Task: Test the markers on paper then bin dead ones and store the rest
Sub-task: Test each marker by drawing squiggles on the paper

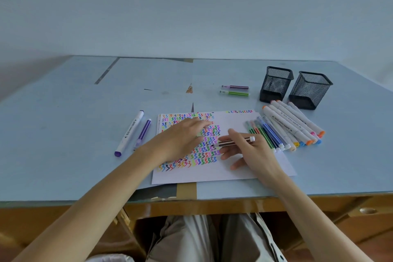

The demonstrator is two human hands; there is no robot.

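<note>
pale blue wall behind, and a light blue counter (63, 134) with a few scuffs and tape patches, wooden front edge below it. my left hand (180, 137) lies flat with straight fingers on the paper (212, 173), which sits near the front edge of the counter, about the middle. that sheet is covered in rows of little coloured squiggles, mostly on its left half.

my right hand (248, 151) has its grip closed around a brown striped marker (234, 142), pinched between thumb and fingers, lying nearly level with the dark tip pointing left and touching or almost touching the squiggles, can't tell which. its white end sticks out to the right.

just off the paper's right edge there's a pile of markers (285, 130), thin striped ones in green, red and blue overlapping the paper's corner, and fatter white ones with orange, pink, blue and yellow ends beside them. right behind that pile, toward the back right of the counter, two black mesh pen cups (295, 87) stand side by side, upright; can't see inside them.

behind the paper, left of the cups, a purple striped marker (235, 87) and a green striped marker (234, 93) lie parallel, close together. off the paper's left edge lie a fat white marker with a purple cap (129, 133) and a thin purple marker (143, 133), side by side.
</note>
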